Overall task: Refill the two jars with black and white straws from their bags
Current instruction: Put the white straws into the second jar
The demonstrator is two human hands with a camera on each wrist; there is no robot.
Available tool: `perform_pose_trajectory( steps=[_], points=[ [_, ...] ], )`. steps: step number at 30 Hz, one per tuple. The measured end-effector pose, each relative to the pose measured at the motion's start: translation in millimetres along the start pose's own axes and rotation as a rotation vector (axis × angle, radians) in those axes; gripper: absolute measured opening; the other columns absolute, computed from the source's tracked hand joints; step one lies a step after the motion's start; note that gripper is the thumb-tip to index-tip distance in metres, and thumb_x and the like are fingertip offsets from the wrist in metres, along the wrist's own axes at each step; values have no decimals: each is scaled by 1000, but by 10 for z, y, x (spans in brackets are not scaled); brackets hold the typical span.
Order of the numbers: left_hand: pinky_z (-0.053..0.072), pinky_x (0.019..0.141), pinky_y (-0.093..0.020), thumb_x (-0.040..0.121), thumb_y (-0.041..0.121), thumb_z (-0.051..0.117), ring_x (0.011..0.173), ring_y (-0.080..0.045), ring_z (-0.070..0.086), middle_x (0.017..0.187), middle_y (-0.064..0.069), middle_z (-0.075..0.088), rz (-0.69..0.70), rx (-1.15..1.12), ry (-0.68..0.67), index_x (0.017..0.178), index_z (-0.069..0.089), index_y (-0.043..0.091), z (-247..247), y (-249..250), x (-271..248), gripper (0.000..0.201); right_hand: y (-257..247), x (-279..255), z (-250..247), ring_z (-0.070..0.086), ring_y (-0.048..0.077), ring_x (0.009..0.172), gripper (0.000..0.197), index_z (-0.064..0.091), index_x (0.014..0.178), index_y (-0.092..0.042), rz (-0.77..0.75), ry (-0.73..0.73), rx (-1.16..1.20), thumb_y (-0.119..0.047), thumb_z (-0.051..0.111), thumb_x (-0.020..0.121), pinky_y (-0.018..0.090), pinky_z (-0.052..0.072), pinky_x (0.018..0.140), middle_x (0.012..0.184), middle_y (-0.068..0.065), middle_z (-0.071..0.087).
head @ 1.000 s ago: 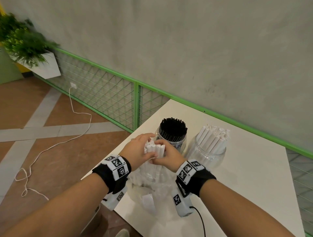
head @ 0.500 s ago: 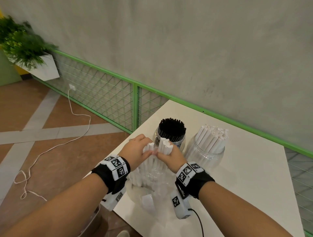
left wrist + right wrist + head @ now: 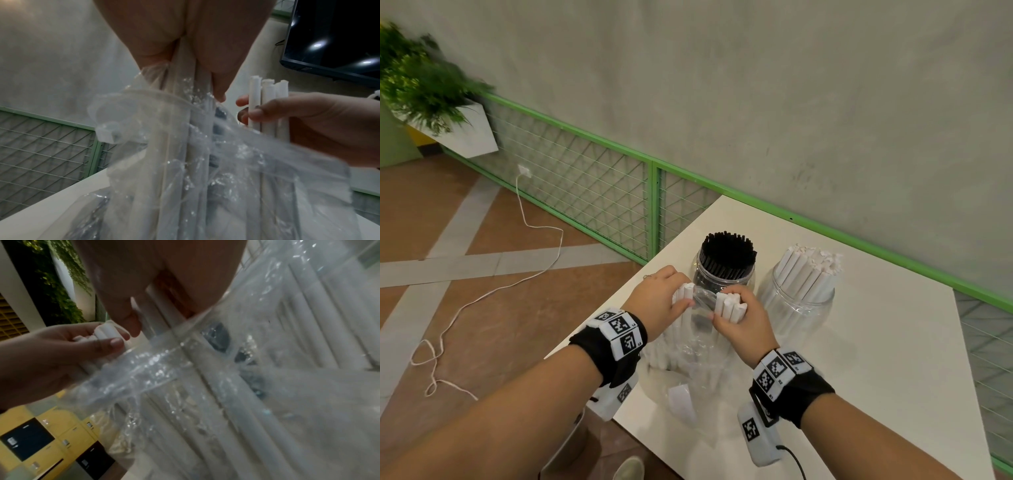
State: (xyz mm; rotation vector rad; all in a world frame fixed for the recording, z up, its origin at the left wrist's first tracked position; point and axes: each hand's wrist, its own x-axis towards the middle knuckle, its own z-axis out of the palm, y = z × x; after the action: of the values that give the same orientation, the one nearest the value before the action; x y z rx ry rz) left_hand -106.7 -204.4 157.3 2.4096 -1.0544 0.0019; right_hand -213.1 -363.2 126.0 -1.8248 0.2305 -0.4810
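A clear plastic bag [image 3: 690,356] of white straws stands on the white table [image 3: 876,359] in front of two clear jars. The left jar [image 3: 724,277] holds black straws; the right jar [image 3: 799,305] holds white straws. My left hand [image 3: 662,299] grips a bunch of white straws [image 3: 683,294] together with the bag's mouth [image 3: 144,100]. My right hand [image 3: 743,323] grips a second bunch of white straws [image 3: 729,305], their tops showing above the fingers [image 3: 265,107]. The two bunches are spread apart, with bag film [image 3: 702,298] stretched between them. The same film [image 3: 156,363] fills the right wrist view.
The table's left edge [image 3: 592,332] and near corner lie under my forearms. A green-framed wire fence [image 3: 654,205] runs along the wall behind. A white cable [image 3: 524,222] trails over the tiled floor at left, below a planter [image 3: 431,92].
The single clump of white straws held between both hands has been split. My right hand has drawn its bunch to the right, away from the left hand's bunch.
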Motion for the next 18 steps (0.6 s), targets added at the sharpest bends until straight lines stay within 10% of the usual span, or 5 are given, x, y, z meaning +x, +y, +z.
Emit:
perform_pose_trajectory(
  steps=[10, 18],
  points=[
    [40, 82, -33, 89, 35, 57, 100, -24, 54, 113, -1, 54, -11, 12, -19, 115, 56, 17, -6, 1, -24, 32, 142, -33, -99, 64, 10, 71, 15, 67, 84, -13, 196, -117, -68, -20, 76, 74, 22, 49, 65, 75, 0, 67],
    [42, 83, -33, 89, 36, 57, 101, -23, 54, 114, -1, 54, -19, -3, -37, 116, 56, 17, -25, 10, -20, 33, -952, 488, -960, 66, 13, 77, 15, 72, 69, -15, -120, 356, 36, -10, 62, 79, 21, 52, 69, 75, -1, 73]
  ],
)
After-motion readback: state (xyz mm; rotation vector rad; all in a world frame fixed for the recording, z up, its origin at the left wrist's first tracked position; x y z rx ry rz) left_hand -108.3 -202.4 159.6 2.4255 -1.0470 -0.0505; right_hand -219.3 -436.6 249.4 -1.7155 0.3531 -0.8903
